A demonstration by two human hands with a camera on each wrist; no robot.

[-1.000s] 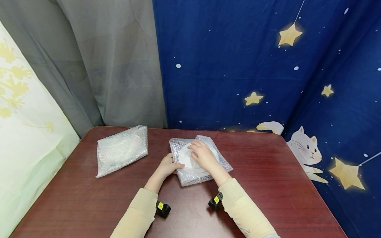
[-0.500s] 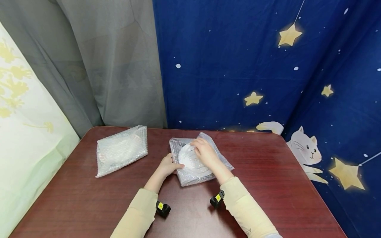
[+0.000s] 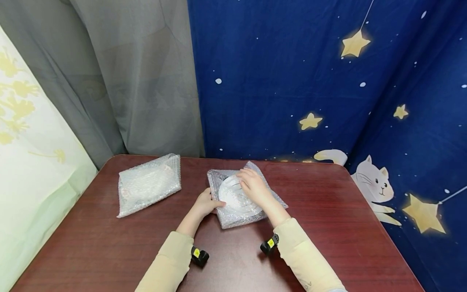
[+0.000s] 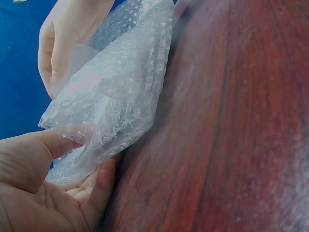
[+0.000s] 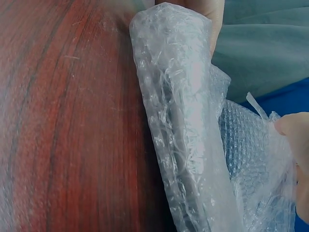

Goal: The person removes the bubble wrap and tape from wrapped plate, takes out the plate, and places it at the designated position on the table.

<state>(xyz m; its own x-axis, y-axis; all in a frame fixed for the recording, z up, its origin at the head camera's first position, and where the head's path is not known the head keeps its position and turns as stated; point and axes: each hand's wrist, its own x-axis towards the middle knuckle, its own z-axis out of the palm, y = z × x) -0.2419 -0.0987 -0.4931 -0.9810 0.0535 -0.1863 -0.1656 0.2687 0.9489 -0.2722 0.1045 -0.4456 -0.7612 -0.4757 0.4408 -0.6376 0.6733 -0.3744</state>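
Note:
A bubble-wrap package lies on the table, with a round, pale, plate-shaped thing showing through it. My left hand grips its left edge; in the left wrist view the thumb goes over the wrap and the fingers curl beneath. Over the upper right of the package is my right hand. The right wrist view shows its fingertips pinching a raised flap of bubble wrap. Part of the round thing is hidden under the right hand.
A second bubble-wrap package lies at the back left of the dark red wooden table. Behind the table hang a grey curtain and a blue one with stars.
My right hand has drawn slightly to the right, lifting the wrap's flap and showing more of the round thing. My left hand stays at the left edge.

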